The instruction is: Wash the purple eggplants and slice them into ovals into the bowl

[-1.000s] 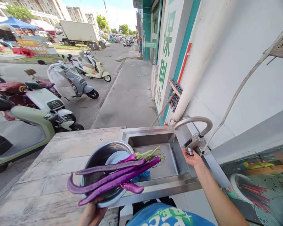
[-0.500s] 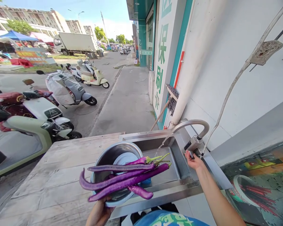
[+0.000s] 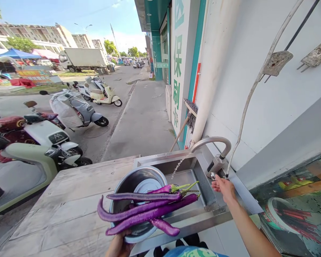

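Note:
My left hand (image 3: 119,246) grips the near rim of a steel bowl (image 3: 128,185) that holds a white plate (image 3: 147,185). Several long purple eggplants (image 3: 147,210) lie across the bowl, green stems pointing right. The bowl hangs over the left edge of a steel sink (image 3: 195,167). My right hand (image 3: 224,187) is just below the base of the curved faucet (image 3: 211,142), fingers loosely apart and holding nothing. A thin stream of water (image 3: 179,163) falls from the spout into the basin.
A worn wooden counter (image 3: 69,200) runs left of the sink. A broom (image 3: 188,117) leans by a white pipe (image 3: 216,67) on the wall. Scooters (image 3: 42,132) are parked on the pavement to the left. A white hose (image 3: 246,107) climbs the wall.
Water started running from the faucet. My right hand has come off the faucet handle and drawn slightly back. The bowl of eggplants has shifted right, toward the sink.

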The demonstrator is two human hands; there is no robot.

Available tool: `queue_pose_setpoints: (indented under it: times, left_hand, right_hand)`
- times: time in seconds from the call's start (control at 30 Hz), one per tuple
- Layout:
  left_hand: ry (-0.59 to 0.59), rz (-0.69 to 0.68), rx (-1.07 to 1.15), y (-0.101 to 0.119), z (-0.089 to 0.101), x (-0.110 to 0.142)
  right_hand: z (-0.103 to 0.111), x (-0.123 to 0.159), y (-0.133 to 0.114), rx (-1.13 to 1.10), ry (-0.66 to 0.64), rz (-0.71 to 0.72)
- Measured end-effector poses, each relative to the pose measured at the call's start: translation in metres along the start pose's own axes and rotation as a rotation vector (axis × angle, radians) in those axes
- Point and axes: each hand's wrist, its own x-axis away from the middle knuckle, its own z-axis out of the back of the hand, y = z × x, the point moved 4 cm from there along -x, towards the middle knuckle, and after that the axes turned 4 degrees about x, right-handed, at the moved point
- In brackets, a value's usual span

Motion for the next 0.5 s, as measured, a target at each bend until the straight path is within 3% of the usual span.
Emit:
queue_pose_setpoints:
  times: [0.13, 0.2, 0.5]
  left_hand:
    - [0.016, -0.008, 0.014, 0.002, 0.006, 0.002]
    - [0.023, -0.021, 0.008, 0.001, 0.007, 0.003]
    - [-0.007, 0.005, 0.029, -0.011, 0.008, -0.001]
  right_hand:
    - [0.000, 0.003, -0.014, 0.519, 0.057, 0.414]
    - [-0.009, -0.001, -0.016, 0.734, 0.053, 0.536]
    - [-0.028, -0.012, -0.015, 1.198, 0.017, 0.559]
